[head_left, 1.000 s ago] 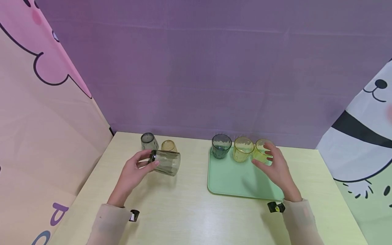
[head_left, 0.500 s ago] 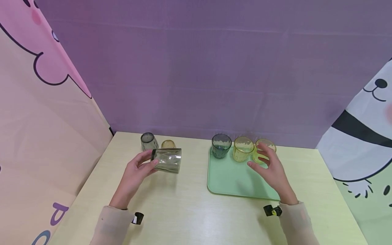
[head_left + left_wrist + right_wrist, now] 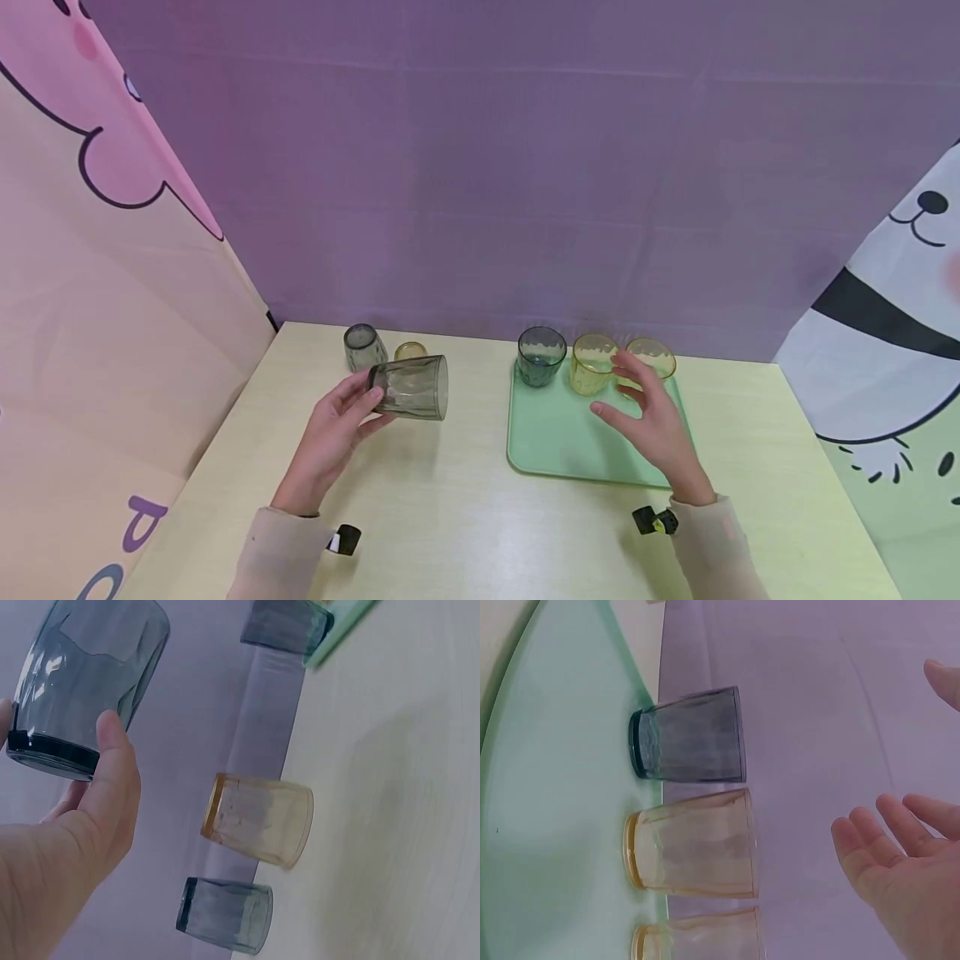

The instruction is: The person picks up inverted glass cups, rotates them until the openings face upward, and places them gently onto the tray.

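My left hand (image 3: pixel 327 442) grips a grey glass tumbler (image 3: pixel 412 388) near its base. The tumbler lies almost sideways above the table, mouth toward the right. Fingers and thumb wrap its thick base in the left wrist view. Over the green tray (image 3: pixel 555 437) hovers my right hand (image 3: pixel 660 429), fingers spread and nothing between them. It is nearest to two yellow glasses, the middle one (image 3: pixel 592 367) and the right one (image 3: pixel 654 357), which it partly covers in the head view. A dark blue-grey glass (image 3: pixel 542 358) stands upright beside them at the tray's back left.
Upside down at the table's back left stand a grey glass (image 3: pixel 365 346) and an amber glass (image 3: pixel 259 819), the latter partly hidden behind the held tumbler in the head view. A purple cloth (image 3: pixel 480 183) hangs behind the table.
The left hand has turned the tumbler so its mouth end rises, and moved it slightly right. My right hand has drifted left over the tray, uncovering more of the right yellow glass.
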`<state>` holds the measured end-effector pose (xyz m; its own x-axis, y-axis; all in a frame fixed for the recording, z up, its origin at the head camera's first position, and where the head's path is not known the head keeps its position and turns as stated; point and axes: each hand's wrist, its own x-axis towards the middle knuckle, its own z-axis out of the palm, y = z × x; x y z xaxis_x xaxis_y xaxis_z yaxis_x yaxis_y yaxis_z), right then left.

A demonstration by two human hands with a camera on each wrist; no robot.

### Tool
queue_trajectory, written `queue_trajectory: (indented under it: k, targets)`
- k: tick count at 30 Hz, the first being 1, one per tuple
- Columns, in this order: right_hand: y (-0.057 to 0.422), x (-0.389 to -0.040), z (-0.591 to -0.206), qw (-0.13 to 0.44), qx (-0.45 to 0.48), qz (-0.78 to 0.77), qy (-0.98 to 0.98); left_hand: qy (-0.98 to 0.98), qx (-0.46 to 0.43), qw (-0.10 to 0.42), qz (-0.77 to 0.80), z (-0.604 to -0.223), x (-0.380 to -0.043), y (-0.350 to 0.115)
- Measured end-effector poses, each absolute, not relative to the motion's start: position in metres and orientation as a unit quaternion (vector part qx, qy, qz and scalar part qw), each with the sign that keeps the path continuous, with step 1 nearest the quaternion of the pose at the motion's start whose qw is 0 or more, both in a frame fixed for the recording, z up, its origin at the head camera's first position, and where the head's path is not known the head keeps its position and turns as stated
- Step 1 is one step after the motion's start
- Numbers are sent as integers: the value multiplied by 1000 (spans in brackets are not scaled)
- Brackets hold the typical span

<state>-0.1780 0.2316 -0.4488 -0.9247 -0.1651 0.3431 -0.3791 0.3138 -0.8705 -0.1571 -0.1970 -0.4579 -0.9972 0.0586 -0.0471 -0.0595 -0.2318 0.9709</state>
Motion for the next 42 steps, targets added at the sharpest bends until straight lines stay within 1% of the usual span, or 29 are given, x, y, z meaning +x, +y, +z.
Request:
queue_trajectory:
  k: [6,17,19,23,26,32,42]
  targets:
    - [224,-177,-451,101,191,573,-791,580,19,38,814,-459,-155,-195]
    - [204,-177,-455,99,224,593,-767,564,50,40,823,-461,-152,-190]
    - [197,-174,-448,102,232,597,-761,564,56,42,823,-460,-152,-190]
    - [187,-176,-448,107,254,600,-751,561,60,44,824,-459,-152,-190]
    - [182,-180,-451,104,265,605,-743,559,61,44,826,-458,-152,-188]
    - [168,-181,-448,95,279,609,-737,557,60,46,827,-457,-153,-187]
    - [147,-182,-453,75,304,617,-722,556,64,49,828,-454,-154,-184]
